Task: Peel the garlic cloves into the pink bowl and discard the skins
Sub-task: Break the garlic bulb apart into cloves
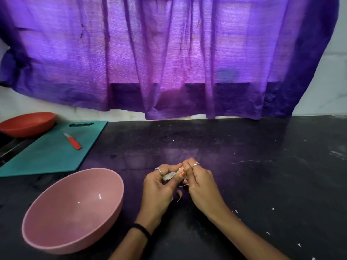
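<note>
A garlic clove [170,175] with pale papery skin sits between both hands above the dark counter. My left hand [159,186] grips it from the left, fingers curled round it. My right hand [199,182] pinches its right end with thumb and fingertips. A curl of loose skin [179,196] lies on the counter just below the hands. The pink bowl [56,239] stands to the left of my left hand, with nothing visible inside it.
A teal cutting board [47,154] lies at the back left with a small orange-handled knife [73,142] on it. A red bowl [28,123] stands behind the board. A purple curtain [169,53] hangs over the counter's back edge. Small white scraps dot the counter at right.
</note>
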`<state>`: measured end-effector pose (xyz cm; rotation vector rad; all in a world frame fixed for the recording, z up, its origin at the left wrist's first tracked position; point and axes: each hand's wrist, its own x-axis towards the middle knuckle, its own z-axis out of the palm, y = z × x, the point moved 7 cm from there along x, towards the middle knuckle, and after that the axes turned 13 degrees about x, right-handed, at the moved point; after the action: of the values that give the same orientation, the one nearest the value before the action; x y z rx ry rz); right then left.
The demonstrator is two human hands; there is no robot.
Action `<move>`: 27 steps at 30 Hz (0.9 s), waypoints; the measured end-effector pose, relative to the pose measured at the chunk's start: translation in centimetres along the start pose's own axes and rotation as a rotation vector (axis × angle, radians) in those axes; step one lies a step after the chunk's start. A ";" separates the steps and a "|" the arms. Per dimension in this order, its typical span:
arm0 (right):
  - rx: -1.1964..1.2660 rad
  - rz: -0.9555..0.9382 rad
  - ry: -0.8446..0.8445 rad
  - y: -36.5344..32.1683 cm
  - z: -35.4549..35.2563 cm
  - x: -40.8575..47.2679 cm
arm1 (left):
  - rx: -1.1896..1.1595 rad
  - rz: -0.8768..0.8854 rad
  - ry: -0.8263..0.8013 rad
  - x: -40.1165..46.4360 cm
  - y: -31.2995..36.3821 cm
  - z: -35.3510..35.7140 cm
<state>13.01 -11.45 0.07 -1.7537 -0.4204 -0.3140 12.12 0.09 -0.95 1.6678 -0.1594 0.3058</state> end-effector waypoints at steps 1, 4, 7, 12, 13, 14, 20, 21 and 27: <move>0.001 -0.001 0.012 0.1 0.0 0.0 | 0.011 -0.003 0.001 0.0 -0.1 0.0; 0.028 0.031 0.081 0.8 -0.5 0.3 | 0.057 0.018 0.000 0.0 -0.4 0.1; 0.046 0.053 0.110 1.1 -0.9 0.5 | 0.041 -0.003 -0.031 0.1 -0.6 0.3; 0.193 0.253 0.156 2.5 -1.5 0.5 | 0.011 -0.028 -0.106 0.1 -0.6 1.0; 0.295 0.324 0.167 3.1 -1.5 0.5 | 0.004 -0.026 -0.117 0.1 -0.5 1.2; 0.412 0.395 0.177 3.3 -1.4 0.4 | -0.005 -0.026 -0.129 0.0 -0.5 1.3; 0.159 0.203 0.336 1.8 -4.6 1.0 | -0.030 -0.011 -0.132 0.1 -0.4 1.1; -0.002 0.127 0.329 1.3 -5.0 1.1 | -0.031 -0.010 -0.121 0.2 -0.4 1.0; -0.489 0.151 0.094 2.7 -3.5 0.9 | -0.017 -0.033 -0.039 0.4 -0.7 0.2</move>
<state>15.07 -15.26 -1.15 -2.2228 -0.1454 -0.4129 12.77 -0.02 -1.54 1.6586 -0.1630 0.2468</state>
